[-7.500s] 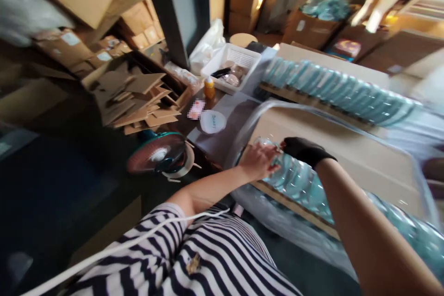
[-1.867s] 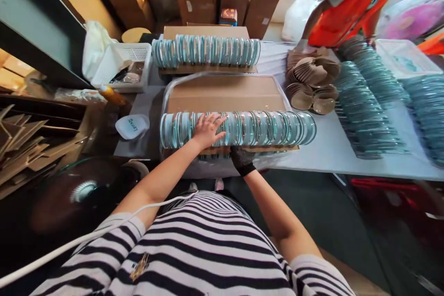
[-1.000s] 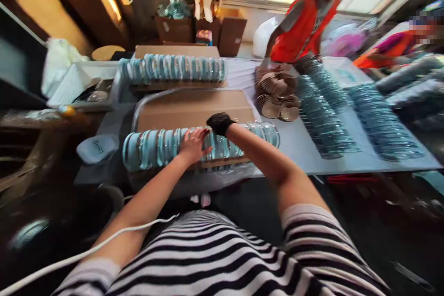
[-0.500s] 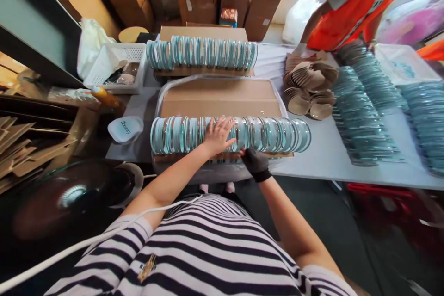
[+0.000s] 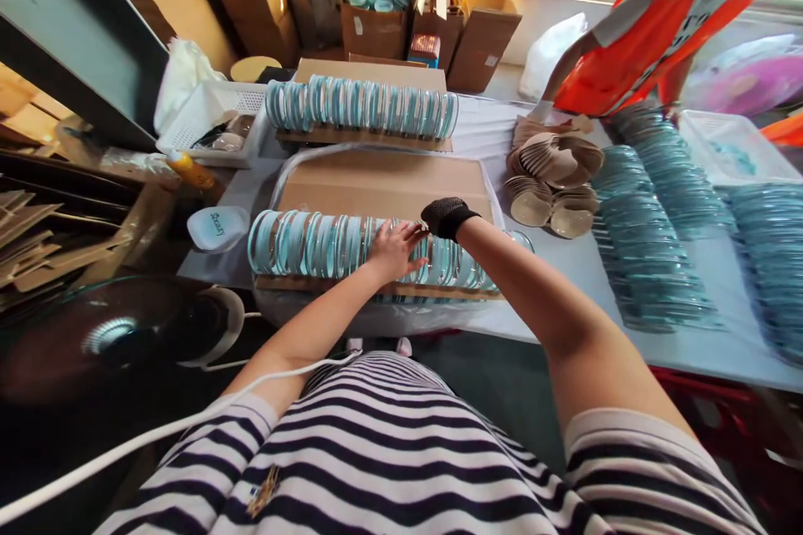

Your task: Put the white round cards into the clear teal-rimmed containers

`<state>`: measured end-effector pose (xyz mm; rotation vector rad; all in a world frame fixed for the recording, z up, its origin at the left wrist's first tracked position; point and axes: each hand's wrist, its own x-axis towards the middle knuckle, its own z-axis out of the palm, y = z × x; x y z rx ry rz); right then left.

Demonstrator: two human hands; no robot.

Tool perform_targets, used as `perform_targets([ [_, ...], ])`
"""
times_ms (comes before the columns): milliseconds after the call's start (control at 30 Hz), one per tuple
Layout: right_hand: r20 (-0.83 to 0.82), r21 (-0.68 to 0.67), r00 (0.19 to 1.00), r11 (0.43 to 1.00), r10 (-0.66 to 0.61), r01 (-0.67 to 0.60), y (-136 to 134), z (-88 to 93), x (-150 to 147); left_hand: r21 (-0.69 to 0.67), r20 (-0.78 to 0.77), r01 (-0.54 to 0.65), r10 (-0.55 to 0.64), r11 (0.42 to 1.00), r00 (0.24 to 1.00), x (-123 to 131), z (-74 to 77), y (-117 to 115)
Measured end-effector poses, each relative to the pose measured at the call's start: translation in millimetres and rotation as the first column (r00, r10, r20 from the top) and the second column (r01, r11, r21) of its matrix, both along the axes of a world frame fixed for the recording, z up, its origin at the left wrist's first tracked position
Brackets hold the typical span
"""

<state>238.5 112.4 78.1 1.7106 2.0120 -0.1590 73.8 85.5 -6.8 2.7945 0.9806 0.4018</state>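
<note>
Left hand (image 5: 390,252) spread on blue discs (image 5: 314,244), gloved right hand (image 5: 447,219), grip unclear, forearm (image 5: 565,301) hiding some discs

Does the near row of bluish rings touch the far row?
No, bare cardboard shows between the near row and the far row.

A dark-and-pale striped top (image 5: 414,456) is worn with one black glove (image 5: 442,218).
Both short sleeves (image 5: 665,464) are striped alike and finished with plain pale hems (image 5: 621,428). A small gold-toned ornament (image 5: 263,491) is set on the left of the chest. The right hand (image 5: 447,219) is covered by the glove, marked with a fine dotted mesh and edged by a plain dark cuff (image 5: 465,222); the left hand (image 5: 391,254) is seen bare. A smooth white cable (image 5: 94,466) is run over the left sleeve toward the waist. Pale shoe tips (image 5: 405,346) are seen below.
</note>
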Motion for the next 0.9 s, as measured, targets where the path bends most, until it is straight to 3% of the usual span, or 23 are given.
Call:
perform_targets([
  [67, -0.074, 0.113, 0.997, 0.994, 0.001, 0.008, -34, -6.2, 6, -0.007, 0.006, -0.016, 0.016, 1.000, 1.000, 0, 1.6, 0],
  [133, -0.178, 0.184, 0.982, 0.979, -0.057, 0.090, -75, -25.6, 10, -0.011, 0.013, -0.024, 0.025, 1.000, 1.000, 2, 2.0, -1],
  [300, -0.355, 0.105, 0.908, 0.955, -0.224, 0.277, -157, -115.7, -5, -0.007, 0.008, -0.040, 0.040, 0.999, 0.999, 1, -0.7, -3],
  [400, -0.422, 0.100, 0.862, 0.931, -0.280, 0.351, -175, -145.2, -13, -0.016, -0.008, -0.046, 0.046, 0.999, 0.999, -1, 4.2, -6],
  [433, -0.447, 0.113, 0.855, 0.931, -0.264, 0.347, -175, -143.9, -10, -0.021, -0.021, -0.049, 0.049, 0.999, 0.999, 1, 7.9, -7],
  [500, -0.470, 0.191, 0.849, 0.911, -0.241, 0.365, -167, -124.6, 6, -0.025, -0.051, -0.045, 0.043, 0.999, 0.998, 9, 16.7, -9],
  [600, -0.395, 0.363, 0.862, 0.808, -0.317, 0.464, -132, -70.5, 45, -0.016, -0.059, 0.014, -0.015, 1.000, 0.998, 33, 25.6, -15],
  [633, -0.348, 0.376, 0.879, 0.810, -0.326, 0.449, -116, -51.5, 56, -0.016, -0.056, 0.039, -0.040, 0.999, 0.998, 42, 26.0, -18],
  [700, -0.225, 0.179, 0.926, 0.921, -0.304, 0.346, -82, -20.3, 70, -0.019, -0.057, 0.067, -0.068, 0.998, 0.996, 57, 22.0, -23],
  [767, -0.189, 0.059, 0.941, 0.953, -0.281, 0.296, -51, -2.6, 73, -0.009, -0.062, 0.068, -0.069, 0.998, 0.996, 65, 12.8, -26],
  [900, -0.174, 0.032, 0.956, 0.969, -0.238, 0.247, -8, -1.3, 55, 0.043, -0.050, 0.063, -0.061, 0.997, 0.997, 68, -7.4, -20],
])
